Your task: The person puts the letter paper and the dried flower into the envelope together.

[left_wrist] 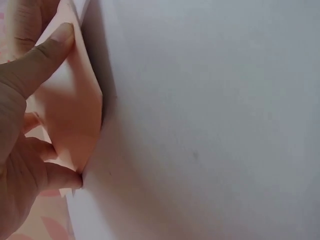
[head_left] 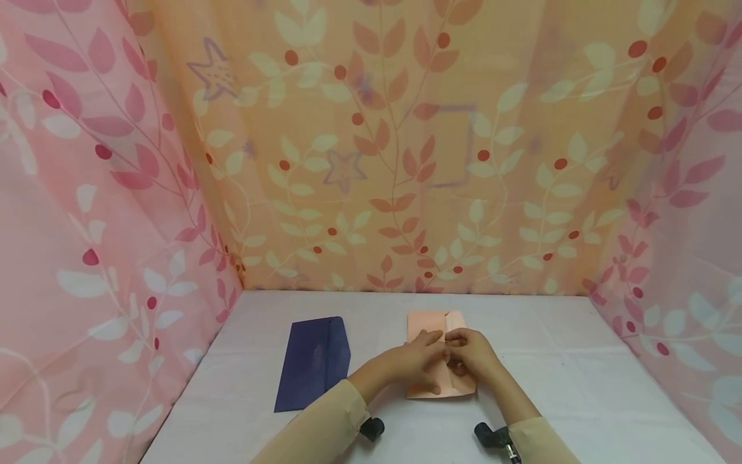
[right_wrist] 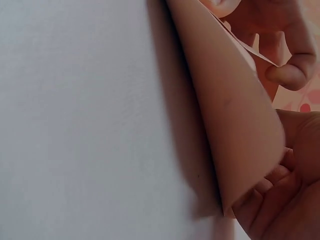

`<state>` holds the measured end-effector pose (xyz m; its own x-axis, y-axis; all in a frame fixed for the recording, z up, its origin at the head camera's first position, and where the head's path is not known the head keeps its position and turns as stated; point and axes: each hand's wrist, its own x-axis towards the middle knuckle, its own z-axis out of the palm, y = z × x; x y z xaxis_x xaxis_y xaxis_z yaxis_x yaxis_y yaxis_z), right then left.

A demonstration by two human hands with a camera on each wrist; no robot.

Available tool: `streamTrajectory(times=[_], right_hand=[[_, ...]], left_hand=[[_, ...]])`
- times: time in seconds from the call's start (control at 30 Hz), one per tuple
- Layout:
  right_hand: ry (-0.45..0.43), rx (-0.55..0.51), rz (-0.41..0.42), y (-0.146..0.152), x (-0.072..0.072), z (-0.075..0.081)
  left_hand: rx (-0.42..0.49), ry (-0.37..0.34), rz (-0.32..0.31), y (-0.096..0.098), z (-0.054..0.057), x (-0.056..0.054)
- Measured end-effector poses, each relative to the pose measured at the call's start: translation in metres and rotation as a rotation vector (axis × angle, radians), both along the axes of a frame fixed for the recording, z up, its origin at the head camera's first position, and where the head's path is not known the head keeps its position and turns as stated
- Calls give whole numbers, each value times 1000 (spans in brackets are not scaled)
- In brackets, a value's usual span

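Observation:
A peach envelope (head_left: 428, 319) lies on the white table in the head view, its narrow flap strip along the right side. My left hand (head_left: 414, 359) is spread over its left and middle part, thumb at the near edge; the left wrist view shows that thumb (left_wrist: 59, 40) pressed on the paper. At the right side my right hand (head_left: 476, 354) holds the flap with bent fingers, its fingertips partly hidden. Seen from the right wrist, the paper (right_wrist: 235, 110) bows upward off the table beside the right palm (right_wrist: 295, 200).
To the left lies a dark blue envelope (head_left: 307, 361) with its flap side facing right, close to the left sleeve (head_left: 324, 422). Floral curtains (head_left: 394, 161) enclose the back and both sides of the white table (head_left: 556, 361).

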<state>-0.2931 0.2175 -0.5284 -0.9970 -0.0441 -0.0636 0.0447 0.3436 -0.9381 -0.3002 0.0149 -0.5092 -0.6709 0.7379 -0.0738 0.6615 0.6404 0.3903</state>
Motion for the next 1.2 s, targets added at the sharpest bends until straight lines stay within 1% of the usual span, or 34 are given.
streamTrajectory(times=[0.07,0.2,0.37,0.63,0.8,1.07,1.2], right_hand=[[-7,22,-15,2,2,-1],[-22,22,-40,6,4,-1],[-18,42,-50,9,6,1],[-36,107,-74,11,13,5],[-1,136,-72,13,16,6],[54,202,-50,15,22,9],[72,246,-45,17,28,10]], left_hand=[[-16,-2,-6,1,1,0],[-38,-11,-4,2,3,1],[-47,-6,0,4,6,1],[-60,9,-16,5,2,0],[-72,20,-10,5,0,1],[-100,28,14,6,2,4],[-117,55,-3,6,3,6]])
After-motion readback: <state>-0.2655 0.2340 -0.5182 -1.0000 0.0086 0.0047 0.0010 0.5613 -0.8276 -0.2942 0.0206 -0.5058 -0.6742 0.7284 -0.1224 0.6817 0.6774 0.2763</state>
